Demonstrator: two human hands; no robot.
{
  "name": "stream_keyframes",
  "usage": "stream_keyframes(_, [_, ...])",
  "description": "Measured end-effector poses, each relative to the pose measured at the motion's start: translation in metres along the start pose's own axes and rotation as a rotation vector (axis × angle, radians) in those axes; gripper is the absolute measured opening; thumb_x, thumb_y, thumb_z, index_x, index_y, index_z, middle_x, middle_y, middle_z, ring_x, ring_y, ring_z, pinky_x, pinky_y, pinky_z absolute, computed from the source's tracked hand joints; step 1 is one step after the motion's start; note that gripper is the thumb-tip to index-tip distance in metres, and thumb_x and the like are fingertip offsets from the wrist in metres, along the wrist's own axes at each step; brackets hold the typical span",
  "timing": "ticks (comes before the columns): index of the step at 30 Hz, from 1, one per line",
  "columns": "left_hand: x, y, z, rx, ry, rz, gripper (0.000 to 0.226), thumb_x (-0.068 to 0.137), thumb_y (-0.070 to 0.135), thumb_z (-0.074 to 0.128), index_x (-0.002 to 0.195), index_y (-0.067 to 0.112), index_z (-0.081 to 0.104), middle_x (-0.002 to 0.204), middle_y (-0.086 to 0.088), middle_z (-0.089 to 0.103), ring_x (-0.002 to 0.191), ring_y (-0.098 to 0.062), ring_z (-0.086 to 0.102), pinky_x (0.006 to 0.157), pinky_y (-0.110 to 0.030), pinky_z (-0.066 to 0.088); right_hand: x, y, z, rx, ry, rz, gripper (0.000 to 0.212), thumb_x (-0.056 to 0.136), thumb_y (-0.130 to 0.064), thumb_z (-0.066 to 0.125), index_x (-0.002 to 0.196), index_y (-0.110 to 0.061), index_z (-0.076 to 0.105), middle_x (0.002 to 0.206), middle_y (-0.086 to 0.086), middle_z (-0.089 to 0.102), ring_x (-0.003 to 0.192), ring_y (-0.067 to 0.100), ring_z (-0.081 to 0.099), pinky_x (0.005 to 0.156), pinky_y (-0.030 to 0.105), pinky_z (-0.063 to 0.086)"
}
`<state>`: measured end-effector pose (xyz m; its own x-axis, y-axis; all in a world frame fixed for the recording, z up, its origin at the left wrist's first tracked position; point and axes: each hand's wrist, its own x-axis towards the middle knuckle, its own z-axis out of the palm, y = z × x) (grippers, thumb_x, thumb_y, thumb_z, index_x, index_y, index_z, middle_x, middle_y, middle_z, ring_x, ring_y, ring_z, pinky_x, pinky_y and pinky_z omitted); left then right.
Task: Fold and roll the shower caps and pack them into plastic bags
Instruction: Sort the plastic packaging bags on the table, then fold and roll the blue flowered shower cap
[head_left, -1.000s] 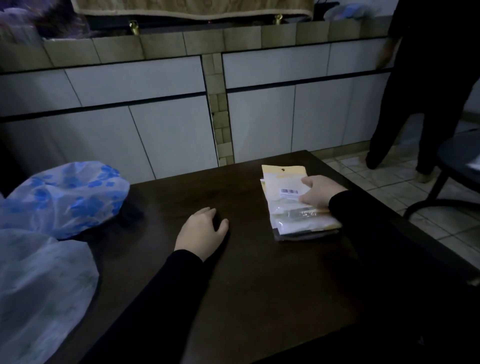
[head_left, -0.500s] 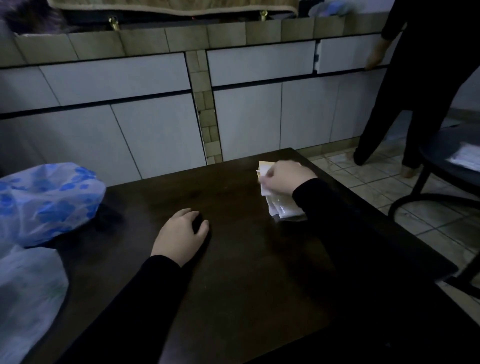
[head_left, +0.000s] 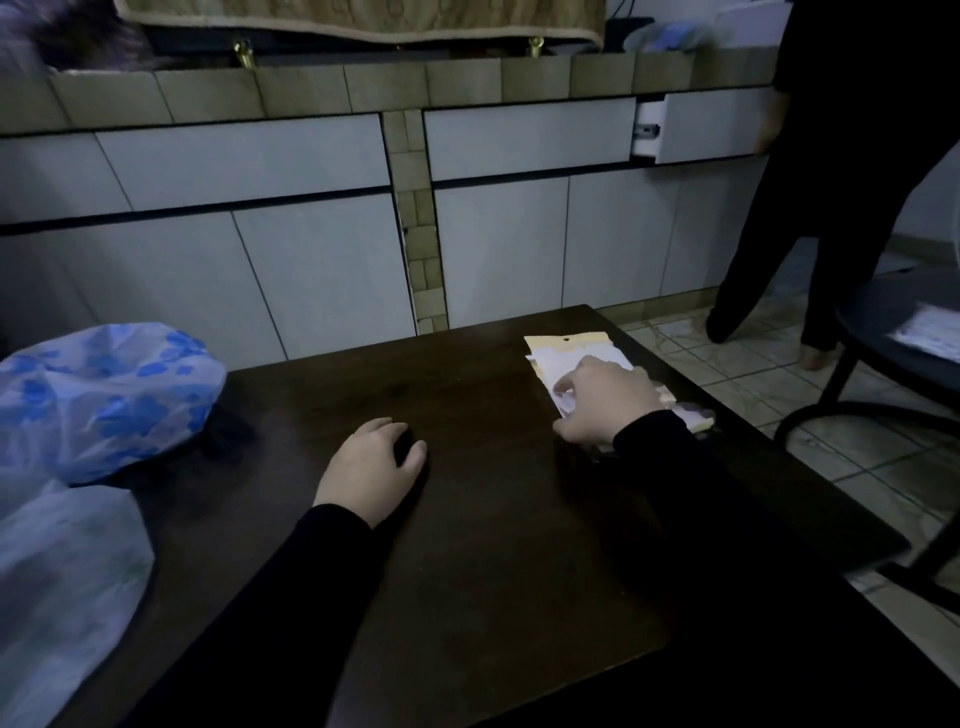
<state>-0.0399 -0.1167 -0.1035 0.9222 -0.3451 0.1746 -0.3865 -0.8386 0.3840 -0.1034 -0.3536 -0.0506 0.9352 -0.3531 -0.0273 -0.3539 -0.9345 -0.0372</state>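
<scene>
Head view first, and I start at my right hand (head_left: 605, 402): it lies palm down on a stack of plastic bags (head_left: 569, 353) near the far right corner of the dark wooden tabletop (head_left: 467, 545), fingers (head_left: 566, 383) curled and pinching at the top sheets. I cannot tell how many bags it has hold of, since the hand covers the middle of the stack. The bags have yellow header strips; one strip shows beyond my fingertips and another pokes out by my black sleeve (head_left: 670, 457), close to the tabletop's right edge.

My left hand (head_left: 371, 467) rests flat on bare wood near the centre, loosely open with nothing in it, well apart from the bags.

Farther left, a blue-flowered shower cap (head_left: 109, 395) sits puffed up at the tabletop's left side, and a paler shower cap (head_left: 62, 587) lies just in front of it, running off the lower left edge of view. Both are well clear of either hand.

Beyond the tabletop stands a run of white cabinets (head_left: 311, 270) under a tiled counter edge. At the right, another person in black (head_left: 831, 182) stands on the tiled floor with a hand at a drawer (head_left: 701, 132) that is pulled partly out. A dark round chair (head_left: 893, 332) sits beside the tabletop's right side, something white and blurred lying on it.
</scene>
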Motion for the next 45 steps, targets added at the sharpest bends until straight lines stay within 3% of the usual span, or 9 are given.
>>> stream_keyframes(9, [-0.009,-0.017,-0.028,-0.126,0.122,0.026,0.045,0.093,0.038,0.057,0.134,0.02,0.054,0.144,0.004,0.046,0.132,-0.013,0.043,0.106,-0.026,0.034,-0.026,-0.075,-0.027,-0.088,0.257,-0.155,0.052,0.086,-0.05,0.06,0.129,-0.021,0.056,0.128,0.007,0.052,0.122,0.028,0.046,0.103,0.052,0.035])
stream_keyframes(15, [-0.021,-0.07,-0.064,-0.13,0.539,-0.045,0.031,0.084,0.017,0.068,0.114,0.011,0.066,0.119,-0.006,0.062,0.114,-0.02,0.056,0.098,-0.022,0.034,-0.021,-0.164,-0.01,0.272,0.331,-0.472,0.041,0.088,-0.043,0.059,0.127,-0.028,0.058,0.123,-0.003,0.058,0.114,0.017,0.054,0.098,0.04,0.044])
stream_keyframes(19, [-0.02,-0.099,-0.092,-0.1,0.701,-0.17,0.037,0.077,0.009,0.069,0.113,0.006,0.065,0.122,-0.017,0.056,0.115,-0.034,0.048,0.098,-0.031,0.036,0.003,-0.224,0.017,0.415,0.332,-0.549,0.041,0.089,-0.036,0.058,0.129,-0.03,0.054,0.125,-0.004,0.054,0.115,0.016,0.051,0.097,0.037,0.045])
stream_keyframes(23, [-0.009,-0.128,-0.114,0.064,0.668,-0.274,0.052,0.071,0.007,0.072,0.122,0.008,0.059,0.135,-0.021,0.044,0.12,-0.042,0.039,0.098,-0.046,0.037,0.023,-0.273,0.036,0.501,0.381,-0.592,0.048,0.086,-0.031,0.06,0.133,-0.027,0.051,0.125,-0.001,0.049,0.115,0.021,0.047,0.095,0.038,0.043])
stream_keyframes(29, [0.005,-0.157,-0.112,0.203,0.589,-0.368,0.055,0.079,0.002,0.058,0.132,0.013,0.051,0.148,-0.016,0.033,0.134,-0.037,0.027,0.097,-0.049,0.038,0.044,-0.321,0.056,0.492,0.415,-0.66,0.065,0.087,-0.029,0.063,0.146,-0.028,0.036,0.145,0.006,0.036,0.131,0.026,0.035,0.098,0.042,0.038])
stream_keyframes(33, [0.012,-0.171,-0.105,0.182,0.611,-0.383,0.042,0.083,0.004,0.058,0.124,0.011,0.059,0.145,-0.017,0.039,0.126,-0.039,0.036,0.097,-0.046,0.038,0.059,-0.332,0.064,0.591,0.517,-0.671,0.028,0.082,-0.022,0.068,0.11,-0.022,0.069,0.13,0.005,0.054,0.122,0.027,0.048,0.088,0.04,0.041])
stream_keyframes(38, [0.014,-0.169,-0.101,0.004,0.767,-0.27,0.023,0.083,0.001,0.062,0.106,0.004,0.067,0.132,-0.023,0.051,0.115,-0.042,0.051,0.093,-0.046,0.044,0.066,-0.323,0.062,0.759,0.708,-0.71,0.013,0.085,-0.022,0.062,0.095,-0.017,0.069,0.106,-0.001,0.066,0.102,0.022,0.061,0.079,0.034,0.043])
stream_keyframes(43, [0.01,-0.142,-0.114,-0.217,0.862,-0.055,0.032,0.092,0.013,0.059,0.123,0.006,0.058,0.133,-0.013,0.047,0.121,-0.022,0.05,0.1,-0.01,0.031,0.054,-0.302,0.035,0.971,0.878,-0.713,0.023,0.093,-0.028,0.05,0.096,-0.01,0.064,0.093,0.001,0.067,0.09,0.009,0.054,0.08,0.035,0.045])
stream_keyframes(45, [0.007,-0.132,-0.113,-0.262,0.821,0.006,0.043,0.094,0.035,0.055,0.13,0.012,0.054,0.134,-0.005,0.048,0.123,-0.015,0.047,0.105,-0.026,0.037,0.049,-0.291,0.024,1.04,0.894,-0.706,0.026,0.094,-0.028,0.05,0.097,-0.007,0.064,0.089,-0.004,0.063,0.085,0.006,0.049,0.077,0.033,0.044])
